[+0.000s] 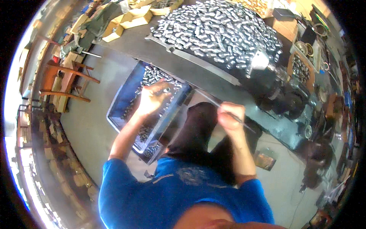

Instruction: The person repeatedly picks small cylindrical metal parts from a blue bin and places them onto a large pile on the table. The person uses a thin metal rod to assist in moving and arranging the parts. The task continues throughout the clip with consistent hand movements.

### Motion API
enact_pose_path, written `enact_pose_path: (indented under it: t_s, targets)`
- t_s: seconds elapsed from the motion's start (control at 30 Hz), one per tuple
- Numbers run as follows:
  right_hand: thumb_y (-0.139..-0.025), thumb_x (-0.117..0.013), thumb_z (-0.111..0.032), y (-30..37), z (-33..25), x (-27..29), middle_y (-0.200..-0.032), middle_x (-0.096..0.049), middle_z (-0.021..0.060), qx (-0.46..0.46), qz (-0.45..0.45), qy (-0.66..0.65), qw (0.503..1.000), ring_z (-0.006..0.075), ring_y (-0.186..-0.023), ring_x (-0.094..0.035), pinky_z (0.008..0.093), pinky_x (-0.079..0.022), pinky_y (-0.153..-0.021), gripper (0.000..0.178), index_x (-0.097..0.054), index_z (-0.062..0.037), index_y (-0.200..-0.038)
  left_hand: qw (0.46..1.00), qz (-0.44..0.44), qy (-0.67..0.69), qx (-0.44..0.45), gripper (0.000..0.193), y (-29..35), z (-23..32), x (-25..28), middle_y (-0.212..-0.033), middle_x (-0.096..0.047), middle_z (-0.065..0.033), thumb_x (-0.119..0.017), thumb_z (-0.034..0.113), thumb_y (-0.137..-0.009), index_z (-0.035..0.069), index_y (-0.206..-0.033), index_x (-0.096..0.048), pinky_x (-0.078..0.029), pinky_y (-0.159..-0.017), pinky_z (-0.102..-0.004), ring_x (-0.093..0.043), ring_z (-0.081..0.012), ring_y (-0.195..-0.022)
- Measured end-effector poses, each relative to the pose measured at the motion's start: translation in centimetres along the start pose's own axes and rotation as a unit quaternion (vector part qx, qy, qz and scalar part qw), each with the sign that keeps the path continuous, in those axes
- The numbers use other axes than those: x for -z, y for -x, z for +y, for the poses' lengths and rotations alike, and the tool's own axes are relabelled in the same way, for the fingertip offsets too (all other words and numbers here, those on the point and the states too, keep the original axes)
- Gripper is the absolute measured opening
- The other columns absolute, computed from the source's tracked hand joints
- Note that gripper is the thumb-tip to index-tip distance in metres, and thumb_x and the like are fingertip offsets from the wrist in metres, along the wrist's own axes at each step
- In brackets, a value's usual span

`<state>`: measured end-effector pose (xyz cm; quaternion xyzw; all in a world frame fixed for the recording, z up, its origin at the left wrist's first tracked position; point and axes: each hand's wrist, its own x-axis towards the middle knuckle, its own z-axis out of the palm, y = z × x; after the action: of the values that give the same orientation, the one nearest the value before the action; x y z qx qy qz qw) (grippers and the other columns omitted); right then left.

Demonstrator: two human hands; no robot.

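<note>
My left hand (pixel 150 100) is over a blue plastic bin (pixel 119 100), its fingers closed round a small silvery metal fitting (pixel 166 90). Short metal fittings (pixel 154 76) lie heaped in the far part of that bin, and darker small parts (pixel 145 133) are in its near part. To the right, above my lap, my right hand (pixel 231 117) grips a thin metal rod (pixel 207 98). The rod slants from upper left to lower right, and its tip points toward the bin. Whether it is a file or a plain rod I cannot tell.
A large pile of shiny metal fittings (pixel 213 30) covers the far part of the dark workbench (pixel 126 47). Along its near side lies a long flat wrench (pixel 198 65). A dark machine (pixel 282 97) stands on the right, yellow boxes (pixel 133 18) at the far left, a wooden chair (pixel 70 78) beyond the bin.
</note>
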<state>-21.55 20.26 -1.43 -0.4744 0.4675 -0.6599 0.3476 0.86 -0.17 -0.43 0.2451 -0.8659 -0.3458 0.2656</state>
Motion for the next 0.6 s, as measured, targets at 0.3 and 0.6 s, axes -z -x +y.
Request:
enact_pose_path:
  t_s: [0.3, 0.6]
  targets:
    - [-0.066, -0.056, -0.013, -0.1, 2.6, -1.8, -0.052, -0.045, 0.0016, -0.049, -0.033, -0.008, 0.998, 0.0094, -0.05, -0.04, 0.0278, -0.031, -0.048, 0.017, -0.049, -0.0007, -0.056, 0.98, 0.071, 0.178, -0.057, 0.027, -3.9, 4.3, 2.1, -0.11, -0.065, -0.0169, -0.074, -0.004, -0.071, -0.003, -0.097, -0.067, -0.044, -0.1, -0.0401, -0.059, -0.0299, -0.112]
    - [-0.066, -0.056, -0.013, 0.0, 2.6, -1.8, -0.052, -0.043, -0.0007, -0.092, -0.026, 0.037, 0.995, 0.0058, -0.053, -0.04, 0.0253, -0.031, -0.049, 0.016, -0.049, -0.0026, -0.056, 0.983, 0.103, 0.107, -0.111, 0.028, -4.5, 4.4, 1.4, -0.094, -0.066, -0.0124, -0.08, 0.001, -0.065, -0.001, -0.091, -0.069, -0.039, -0.103, -0.0451, -0.062, -0.0252, -0.097]
